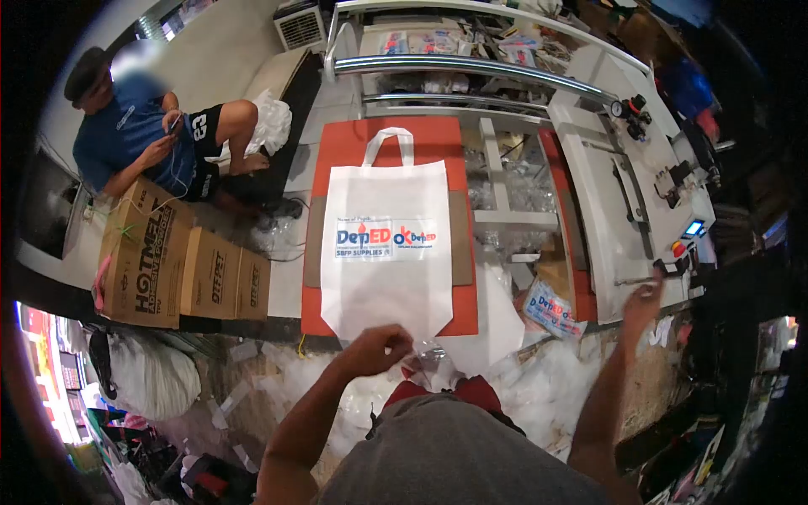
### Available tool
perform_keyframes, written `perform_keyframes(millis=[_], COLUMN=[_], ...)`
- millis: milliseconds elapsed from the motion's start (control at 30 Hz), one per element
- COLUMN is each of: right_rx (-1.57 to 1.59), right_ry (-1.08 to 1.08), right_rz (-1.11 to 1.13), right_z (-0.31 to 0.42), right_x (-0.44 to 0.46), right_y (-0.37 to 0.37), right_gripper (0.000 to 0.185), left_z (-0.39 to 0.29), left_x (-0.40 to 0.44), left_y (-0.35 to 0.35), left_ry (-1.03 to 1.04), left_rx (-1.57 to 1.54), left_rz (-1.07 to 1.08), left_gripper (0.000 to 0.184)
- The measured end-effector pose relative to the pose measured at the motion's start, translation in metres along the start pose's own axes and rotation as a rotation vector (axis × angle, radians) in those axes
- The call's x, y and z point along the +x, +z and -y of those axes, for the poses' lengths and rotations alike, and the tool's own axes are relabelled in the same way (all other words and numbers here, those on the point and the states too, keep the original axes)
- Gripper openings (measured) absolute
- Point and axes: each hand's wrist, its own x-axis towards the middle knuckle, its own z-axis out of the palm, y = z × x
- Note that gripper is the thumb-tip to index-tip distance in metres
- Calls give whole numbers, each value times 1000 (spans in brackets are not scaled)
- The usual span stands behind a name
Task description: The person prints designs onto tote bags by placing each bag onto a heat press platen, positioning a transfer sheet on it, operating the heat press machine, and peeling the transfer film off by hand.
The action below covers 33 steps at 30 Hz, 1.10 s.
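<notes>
A white tote bag (387,290) with a blue and red DepED print lies flat on the red press bed (332,143), its handle loop pointing away from me. Just below the bag's near edge is my left hand (379,349), with its fingers curled closed on a crumpled piece of clear film (432,358). My right hand (644,301) is raised at the right, close to the control box with a red button (678,250). Blur hides how its fingers are set.
A heat press platen (589,202) and metal rails (471,65) stand right and behind. Cartons (151,261) are at left, beside a seated person (139,126) holding a phone. A printed transfer sheet (551,307) lies right of the bed; white material (337,404) covers the floor.
</notes>
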Motion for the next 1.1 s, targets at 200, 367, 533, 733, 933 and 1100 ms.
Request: perform_keyframes(millis=[200,367,533,733,933,1100], right_rx=[461,267,313,341,442,632], right_ry=[-93,-205,-127,-32,-52,429], right_rz=[585,736,787,842,767,686], right_z=[193,227,220,221,213,139], right_x=[-149,-189,-203,-204,-206,-205], right_y=[122,175,180,179,183,185], right_gripper=[41,84,87,85,84,64], left_z=[-4,4,25,74,194,317], left_x=[99,161,184,112,-110,-225], left_y=[-32,-31,-47,-227,-330,-146], left_ry=[292,469,373,76,-458,-1198], left_rx=[415,704,688,492,472,840], left_rz=[-416,-550,-571,-1091,-1581,-948], left_gripper=[29,34,22,21,35,37])
